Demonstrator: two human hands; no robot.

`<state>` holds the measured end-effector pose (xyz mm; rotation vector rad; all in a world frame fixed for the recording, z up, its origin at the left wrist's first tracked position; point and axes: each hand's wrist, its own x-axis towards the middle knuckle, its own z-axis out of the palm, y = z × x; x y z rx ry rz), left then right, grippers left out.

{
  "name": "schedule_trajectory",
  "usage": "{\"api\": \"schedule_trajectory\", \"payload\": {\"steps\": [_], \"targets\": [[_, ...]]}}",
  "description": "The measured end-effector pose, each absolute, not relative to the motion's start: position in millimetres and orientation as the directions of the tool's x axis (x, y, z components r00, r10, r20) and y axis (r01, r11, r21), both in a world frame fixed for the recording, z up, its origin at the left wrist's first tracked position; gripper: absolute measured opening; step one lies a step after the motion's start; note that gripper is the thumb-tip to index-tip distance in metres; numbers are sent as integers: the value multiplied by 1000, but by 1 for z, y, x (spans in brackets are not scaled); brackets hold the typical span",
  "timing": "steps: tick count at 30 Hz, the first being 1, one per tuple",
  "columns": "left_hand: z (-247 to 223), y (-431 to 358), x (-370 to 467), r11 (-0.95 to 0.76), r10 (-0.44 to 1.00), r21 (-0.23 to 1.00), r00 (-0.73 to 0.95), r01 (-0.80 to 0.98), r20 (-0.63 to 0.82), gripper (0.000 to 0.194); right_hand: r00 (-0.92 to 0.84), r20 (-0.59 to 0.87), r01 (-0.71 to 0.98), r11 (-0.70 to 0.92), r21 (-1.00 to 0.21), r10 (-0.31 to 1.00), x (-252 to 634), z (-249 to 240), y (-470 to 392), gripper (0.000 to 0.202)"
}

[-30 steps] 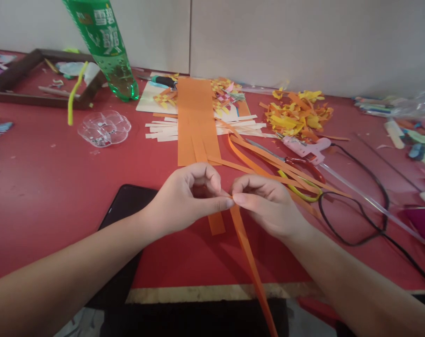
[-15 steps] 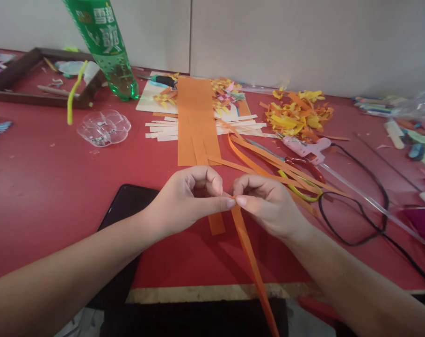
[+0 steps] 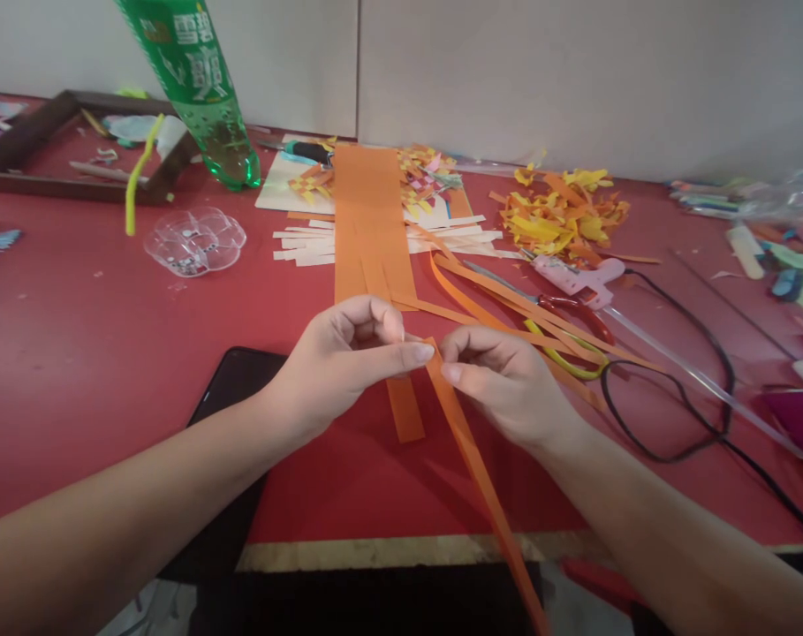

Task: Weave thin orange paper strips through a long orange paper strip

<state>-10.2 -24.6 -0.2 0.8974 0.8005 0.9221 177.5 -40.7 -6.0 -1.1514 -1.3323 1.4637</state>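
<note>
From here, left hand (image 3: 341, 362) has the orange strip (image 3: 471, 442) pinched at its top, just off the wide orange sheet's (image 3: 371, 199) near end, right hand (image 3: 507, 384) curled beside it, can't tell if gripping; light, square pinch should avoid kinks.

Soft, rather dim light is falling over the red table (image 3: 63, 371), a soft-edged shadow is darkening it below the right hand (image 3: 507, 380), and beyond the left hand (image 3: 341, 362) the green bottle (image 3: 185, 79) is glinting at its base. Far right of both, clutter (image 3: 789, 261) is blurring.
</note>
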Motion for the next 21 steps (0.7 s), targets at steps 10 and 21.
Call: {"api": "schedule_trajectory", "payload": {"steps": [10,21], "targets": [[-1,-15,-14,267,961,877,176,-399,-212,26,-248,-119,38,-113,-993,961,177,-6,-40,9],[-1,-14,-12,498,852,811,348,-306,-391,31,-192,-135,108,-115,-987,972,179,-9,-40,8]]}}
